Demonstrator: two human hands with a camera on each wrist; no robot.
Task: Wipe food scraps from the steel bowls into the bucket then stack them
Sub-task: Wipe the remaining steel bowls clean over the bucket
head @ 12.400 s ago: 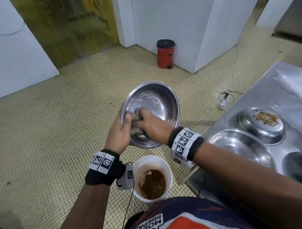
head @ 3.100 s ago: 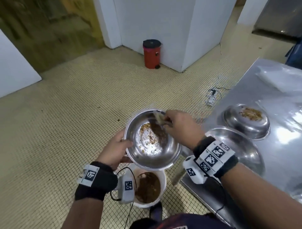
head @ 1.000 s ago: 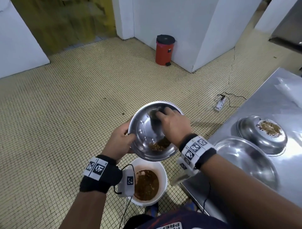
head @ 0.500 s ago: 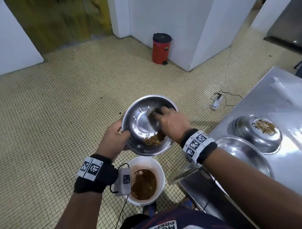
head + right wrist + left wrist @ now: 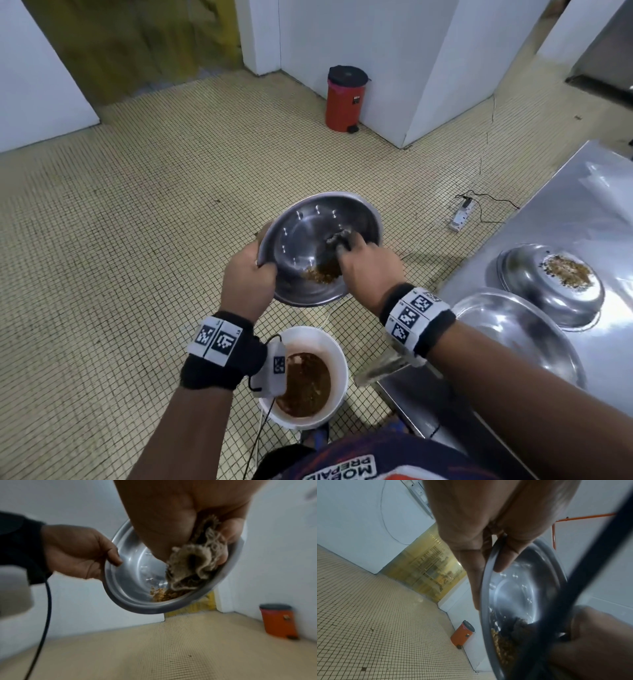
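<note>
My left hand [image 5: 248, 275] grips the rim of a steel bowl [image 5: 308, 226], tilted toward me above the white bucket [image 5: 334, 346] on the floor. In the left wrist view the thumb lies inside the rim of the bowl [image 5: 518, 591]. My right hand [image 5: 366, 263] holds a crumpled beige cloth [image 5: 193, 563] inside the bowl [image 5: 133, 574], pressed against its right side. Brown food scraps [image 5: 322, 272] are heaped at the bowl's low edge, just below the cloth. The bucket holds brown waste [image 5: 305, 380].
A steel table [image 5: 582, 212] stands at my right with an empty steel bowl [image 5: 513, 332] near its corner and an upturned bowl [image 5: 548, 284] with scraps on it. A red pedal bin [image 5: 344, 99] stands by the white wall. A power strip [image 5: 462, 214] lies on the tiled floor.
The bowl has tipped further toward me over the bucket. My right hand has dragged the cloth down the bowl, and the scraps have gathered at the low edge.
</note>
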